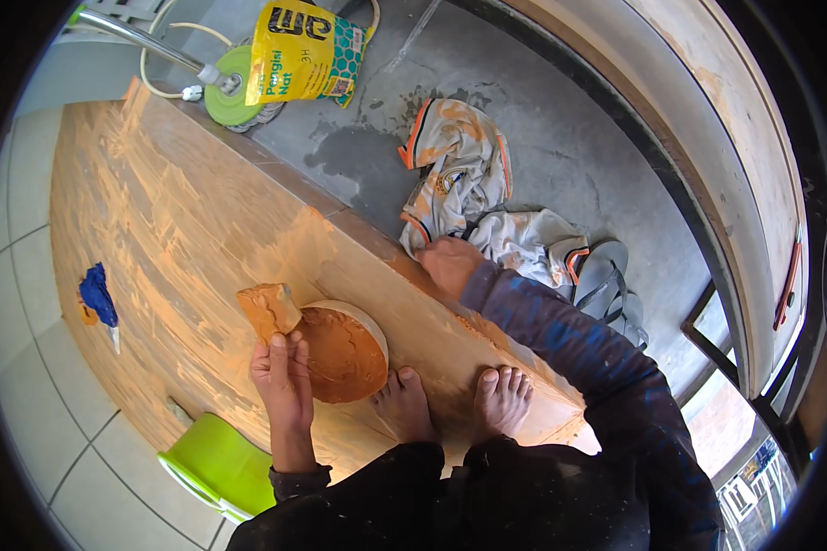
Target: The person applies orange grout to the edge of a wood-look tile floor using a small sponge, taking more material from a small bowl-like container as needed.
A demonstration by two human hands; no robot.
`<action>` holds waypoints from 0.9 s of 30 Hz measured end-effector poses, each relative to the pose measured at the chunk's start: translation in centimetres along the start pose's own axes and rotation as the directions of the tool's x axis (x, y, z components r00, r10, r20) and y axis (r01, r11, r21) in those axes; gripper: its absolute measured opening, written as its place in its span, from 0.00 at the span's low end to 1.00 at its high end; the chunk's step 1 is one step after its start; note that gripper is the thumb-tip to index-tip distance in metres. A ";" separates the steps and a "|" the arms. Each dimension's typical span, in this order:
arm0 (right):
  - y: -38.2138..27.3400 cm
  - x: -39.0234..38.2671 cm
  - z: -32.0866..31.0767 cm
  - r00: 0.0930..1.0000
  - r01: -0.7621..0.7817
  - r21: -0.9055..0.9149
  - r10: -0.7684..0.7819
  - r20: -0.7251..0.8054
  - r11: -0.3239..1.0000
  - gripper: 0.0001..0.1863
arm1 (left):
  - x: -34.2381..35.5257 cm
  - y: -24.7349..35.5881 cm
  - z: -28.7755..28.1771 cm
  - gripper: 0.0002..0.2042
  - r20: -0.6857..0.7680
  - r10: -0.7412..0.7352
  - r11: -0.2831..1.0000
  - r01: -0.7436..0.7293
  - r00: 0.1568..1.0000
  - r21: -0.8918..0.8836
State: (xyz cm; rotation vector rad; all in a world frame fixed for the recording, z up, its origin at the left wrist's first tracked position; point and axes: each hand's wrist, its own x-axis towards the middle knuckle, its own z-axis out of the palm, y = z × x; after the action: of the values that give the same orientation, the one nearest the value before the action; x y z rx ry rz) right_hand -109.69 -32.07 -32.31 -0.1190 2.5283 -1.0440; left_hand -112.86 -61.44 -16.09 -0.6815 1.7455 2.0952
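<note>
My left hand pinches a small squarish slab thickly smeared with orange-brown paste; its kind is hidden under the smear. Beside that hand is a round bowl of the same orange-brown paste, standing on a wood-look tiled step streaked with paste. My right hand reaches over the step's edge to the lower floor. Its fingers are closed on the near end of a crumpled white shirt with orange-and-black trim and orange stains.
A yellow powder bag and a green round mop head stand at the far left. Dark flip-flops lie right of the shirt. A lime-green bucket and a crumpled blue wrapper are at left. My bare feet stand on the step.
</note>
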 end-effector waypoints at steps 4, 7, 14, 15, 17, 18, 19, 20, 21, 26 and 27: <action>2.7 -3.9 0.3 0.986 0.127 -0.099 -0.115 0.119 0.987 0.08 | 0.7 0.0 0.0 0.08 0.021 0.000 1.000 0.000 1.000 0.003; 2.3 -6.9 0.4 0.986 0.168 -0.275 -0.157 0.061 0.947 0.07 | 1.1 0.2 0.1 0.08 0.029 0.013 1.000 -0.013 0.999 0.011; 3.8 -10.9 -7.5 0.955 0.049 -0.723 0.178 0.235 0.689 0.08 | 1.9 0.4 1.6 0.08 0.081 0.013 0.997 -0.019 0.997 0.072; 5.8 -11.9 -9.5 0.982 -0.071 -0.735 0.177 0.067 0.675 0.08 | 2.0 0.2 1.9 0.08 0.108 0.003 0.996 -0.013 0.994 0.093; 7.1 -12.4 -15.3 0.929 -0.191 -0.764 0.364 0.062 0.616 0.09 | 1.7 0.3 1.9 0.09 0.111 -0.021 0.994 0.009 0.994 0.110; 8.0 -13.2 -16.6 0.928 -0.309 -0.734 0.361 -0.092 0.605 0.07 | 1.7 0.4 2.1 0.09 0.115 -0.039 0.992 0.025 0.993 0.122; 7.5 -13.2 -18.1 0.947 -0.322 -0.623 0.256 -0.196 0.713 0.08 | 1.7 0.4 2.3 0.09 0.113 -0.040 0.992 0.026 0.993 0.122; 7.0 -13.1 -19.1 0.938 -0.301 -0.502 0.157 -0.309 0.811 0.11 | 1.6 0.3 2.6 0.10 0.145 -0.075 0.988 0.054 0.987 0.145; 6.4 -12.6 -19.2 0.938 -0.261 -0.224 0.193 -0.287 0.939 0.14 | 1.4 0.1 3.0 0.11 0.174 -0.108 0.982 0.079 0.979 0.170; -2.1 -9.7 -12.2 0.988 -0.138 0.919 0.121 0.100 0.370 0.24 | 0.2 -1.0 7.6 0.12 0.233 -0.193 0.938 0.109 0.953 0.330; -3.5 -9.5 -10.2 0.992 -0.119 0.971 0.072 0.106 0.205 0.24 | 0.0 -1.3 8.1 0.11 0.280 -0.270 0.910 0.149 0.921 0.387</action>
State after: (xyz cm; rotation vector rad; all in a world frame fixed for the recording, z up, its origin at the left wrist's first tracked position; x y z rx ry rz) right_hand -105.22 -25.72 -20.19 0.3903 1.2894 -2.3325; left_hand -113.36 -53.26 -16.03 -0.3692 1.7098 1.5756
